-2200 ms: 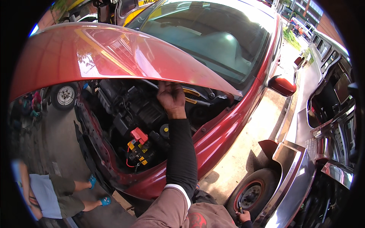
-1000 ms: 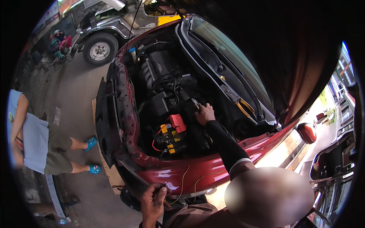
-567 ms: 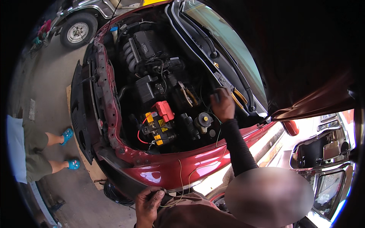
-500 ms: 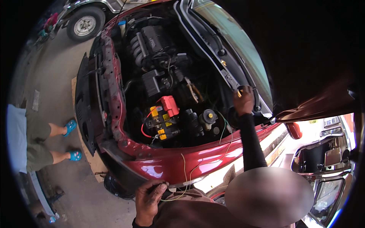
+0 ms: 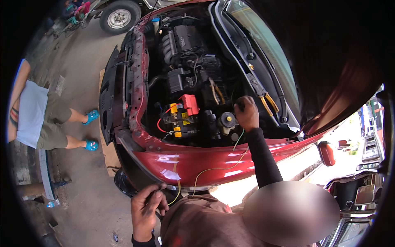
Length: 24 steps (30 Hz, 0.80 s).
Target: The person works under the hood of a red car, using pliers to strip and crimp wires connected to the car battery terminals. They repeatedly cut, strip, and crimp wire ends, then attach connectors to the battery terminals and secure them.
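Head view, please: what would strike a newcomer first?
The open engine bay of a red car fills the middle, a red battery cap bright inside. The right hand reaches in beside it; the left hand pinches a thin yellow wire low down.

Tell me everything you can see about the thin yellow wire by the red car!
The thin yellow wire looks like plastic-coated cable, slack and curvy. It runs from the left hand, low in the picture, up across the shiny red fender. A loop lies against the paint. Then it climbs over the edge into the open engine bay, toward the right hand, where it looks greenish. Whether the fingers pinch its end cannot be seen. The battery with its red cap sits left of it, apart.
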Tool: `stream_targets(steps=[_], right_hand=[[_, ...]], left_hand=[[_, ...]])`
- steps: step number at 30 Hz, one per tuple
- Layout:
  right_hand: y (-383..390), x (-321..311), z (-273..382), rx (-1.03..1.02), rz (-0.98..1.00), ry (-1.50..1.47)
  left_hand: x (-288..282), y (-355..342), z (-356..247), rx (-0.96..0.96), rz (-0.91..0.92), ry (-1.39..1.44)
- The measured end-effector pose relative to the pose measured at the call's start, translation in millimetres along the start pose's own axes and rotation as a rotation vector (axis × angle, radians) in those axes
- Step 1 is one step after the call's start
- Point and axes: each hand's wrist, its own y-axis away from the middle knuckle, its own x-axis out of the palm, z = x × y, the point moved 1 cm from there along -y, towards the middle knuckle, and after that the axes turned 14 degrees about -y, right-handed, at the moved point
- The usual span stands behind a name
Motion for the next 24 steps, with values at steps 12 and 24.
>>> stream_targets(steps=[12, 24], right_hand=[[151.5, 51.2, 178.0, 0.697, 1.014, -0.824], [193.1, 99.4, 261.4, 0.963, 0.744, -1.473]], left_hand=[[-7.2, 72.8, 23.6, 0.133, -0.159, 0.193], [-61.0, 60.0, 77.2, -0.173, -0.266, -0.108]])
